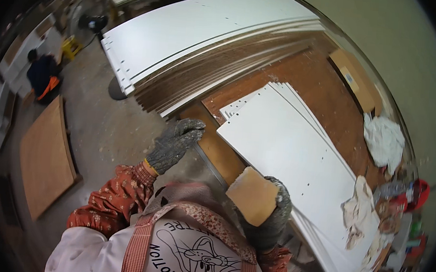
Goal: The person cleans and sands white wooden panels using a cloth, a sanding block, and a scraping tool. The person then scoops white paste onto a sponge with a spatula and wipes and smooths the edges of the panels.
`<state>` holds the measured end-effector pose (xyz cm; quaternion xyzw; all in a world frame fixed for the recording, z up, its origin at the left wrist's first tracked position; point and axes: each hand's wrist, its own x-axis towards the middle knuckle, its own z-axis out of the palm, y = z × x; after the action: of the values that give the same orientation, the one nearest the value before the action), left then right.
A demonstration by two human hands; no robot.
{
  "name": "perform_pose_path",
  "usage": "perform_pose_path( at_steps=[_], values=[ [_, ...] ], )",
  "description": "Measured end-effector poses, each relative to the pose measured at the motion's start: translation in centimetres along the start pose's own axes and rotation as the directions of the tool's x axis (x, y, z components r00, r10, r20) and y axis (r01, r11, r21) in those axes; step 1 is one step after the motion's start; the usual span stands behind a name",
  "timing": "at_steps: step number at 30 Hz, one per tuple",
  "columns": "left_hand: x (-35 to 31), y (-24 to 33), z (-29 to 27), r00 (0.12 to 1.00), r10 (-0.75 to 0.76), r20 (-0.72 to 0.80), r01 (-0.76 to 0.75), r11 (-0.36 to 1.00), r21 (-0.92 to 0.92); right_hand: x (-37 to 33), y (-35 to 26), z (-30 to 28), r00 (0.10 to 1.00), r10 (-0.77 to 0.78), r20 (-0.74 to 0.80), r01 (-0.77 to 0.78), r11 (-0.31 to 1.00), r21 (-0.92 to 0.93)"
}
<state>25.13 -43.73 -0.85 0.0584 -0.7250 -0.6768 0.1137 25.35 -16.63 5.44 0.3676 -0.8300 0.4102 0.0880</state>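
Note:
My left hand point(176, 141), in a grey work glove, is at the corner of a brown surface point(220, 153) with a grey edge strip. Its fingers are curled together, and whatever may be inside them is hidden. Low on the right, my right hand point(271, 221), gloved the same way, grips a tan pad point(253, 195) with a rough, pale upper edge. The pad is held up in front of my body, close to the near edge of a fanned stack of white panels point(285, 136). Small dark holes dot the top panel.
A tall stack of white boards point(212, 21) stands at the back. Right lie a cardboard box point(355, 78), white cloth point(383, 142), a stained rag point(359, 210) and a red container point(419, 195). Left, a wooden panel point(47, 157) leans near a crouching person point(44, 77).

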Motion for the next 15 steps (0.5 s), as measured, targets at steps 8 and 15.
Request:
perform_pose_path(
  at_steps=[8,15],
  values=[
    [5.3,-5.3,-3.8,0.904,0.159,0.398,-0.232,0.962,0.143,-0.1,-2.6,10.8,0.912,0.044,-0.409,-0.196,0.921,-0.338],
    [4.5,-5.6,-5.5,0.763,0.172,0.623,-0.438,0.847,0.301,3.7,-3.4,13.5,0.930,0.302,-0.209,-0.361,0.856,-0.370]
  ],
)
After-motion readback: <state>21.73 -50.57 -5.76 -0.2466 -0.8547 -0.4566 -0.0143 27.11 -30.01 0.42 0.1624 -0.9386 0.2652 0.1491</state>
